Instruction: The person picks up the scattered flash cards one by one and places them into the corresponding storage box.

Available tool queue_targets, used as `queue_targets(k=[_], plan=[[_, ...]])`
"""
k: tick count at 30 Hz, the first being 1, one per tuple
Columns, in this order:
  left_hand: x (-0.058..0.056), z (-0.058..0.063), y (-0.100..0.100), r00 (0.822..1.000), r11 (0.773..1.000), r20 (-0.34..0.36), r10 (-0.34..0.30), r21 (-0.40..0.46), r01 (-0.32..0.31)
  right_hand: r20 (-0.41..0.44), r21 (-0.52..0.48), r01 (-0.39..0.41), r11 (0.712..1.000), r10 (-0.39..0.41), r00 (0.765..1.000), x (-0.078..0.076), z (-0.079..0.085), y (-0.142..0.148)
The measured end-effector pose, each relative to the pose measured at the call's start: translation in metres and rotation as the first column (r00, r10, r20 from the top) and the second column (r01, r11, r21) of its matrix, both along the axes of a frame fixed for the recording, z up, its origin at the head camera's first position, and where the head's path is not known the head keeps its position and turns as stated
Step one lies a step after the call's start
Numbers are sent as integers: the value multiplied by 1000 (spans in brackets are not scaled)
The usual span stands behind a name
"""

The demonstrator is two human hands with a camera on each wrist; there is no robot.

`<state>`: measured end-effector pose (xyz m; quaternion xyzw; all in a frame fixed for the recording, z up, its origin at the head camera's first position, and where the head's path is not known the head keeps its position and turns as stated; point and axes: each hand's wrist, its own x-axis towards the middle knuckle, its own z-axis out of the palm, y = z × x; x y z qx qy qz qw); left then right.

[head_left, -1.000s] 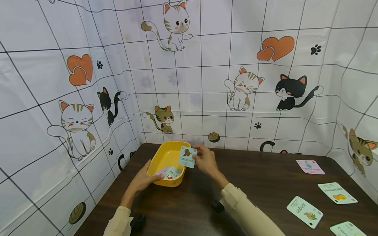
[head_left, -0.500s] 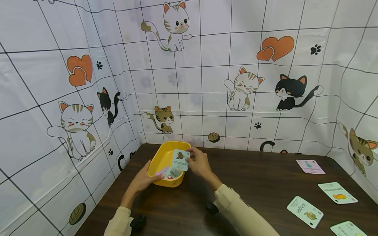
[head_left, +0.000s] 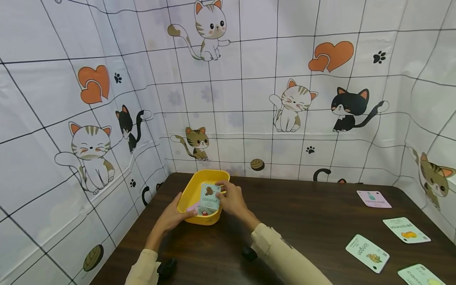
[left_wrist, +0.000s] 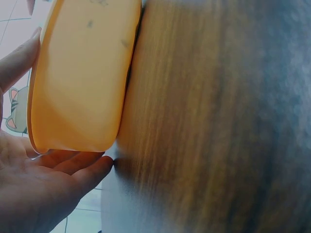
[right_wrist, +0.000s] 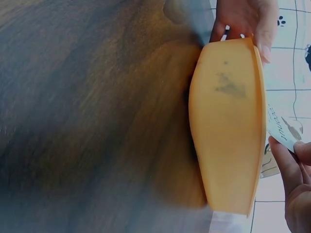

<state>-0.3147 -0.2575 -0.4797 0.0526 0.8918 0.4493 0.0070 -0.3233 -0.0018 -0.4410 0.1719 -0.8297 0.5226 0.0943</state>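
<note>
The left hand point(head_left: 173, 215) grips the near-left corner of the yellow basket point(head_left: 199, 179), thumb over the rim and fingers against the outer wall; this hold probably keeps the basket steady on the tabletop point(head_left: 292, 221) while the other hand works above it; the right hand point(head_left: 233, 200) pinches the coconut card point(head_left: 209, 196) by its right edge, thumb against fingers, which leaves nearly all the print uncovered and likely keeps the knuckles clear of the rim; the card hangs over the basket's mouth, between the two hands, its face towards the person; below it, close to the left thumb, lie a pink card point(head_left: 194, 206) and a partly hidden green card point(head_left: 204, 213); well to the right of the right hand, the raincoat card point(head_left: 374, 199), persimmon card point(head_left: 407, 230) and longan card point(head_left: 367, 253) lie apart, perhaps so each can be read.
</note>
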Motion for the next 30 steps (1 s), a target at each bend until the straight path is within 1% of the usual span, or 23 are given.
queue_targets(k=[7,10,17,19,22,25,27,30], plan=[[1,-2,-1,1000,1000,9,0,14,0,10,38,-5,999,5,1000,3,-5,-4],[1,-2,0,1000,1000,10,-1,18,1,20,37,-8,999,7,1000,4,-6,-5],[1,-3,-1,1000,1000,5,3,21,-3,6,29,-31,999,31,1000,6,-6,-5],[0,-3,-1,1000,1000,5,1,21,-1,-11,32,-35,999,35,999,6,-6,-5],[0,-3,-1,1000,1000,7,5,17,-5,-65,56,-38,998,41,997,5,-7,-4],[0,-2,0,1000,1000,5,2,13,-2,-118,96,-16,995,28,993,3,-9,-2],[0,-1,0,1000,1000,3,-3,15,3,-132,114,1,994,14,991,2,-10,-1],[0,-1,-1,1000,1000,-1,-9,19,9,-114,116,12,993,1,994,1,-10,3]])
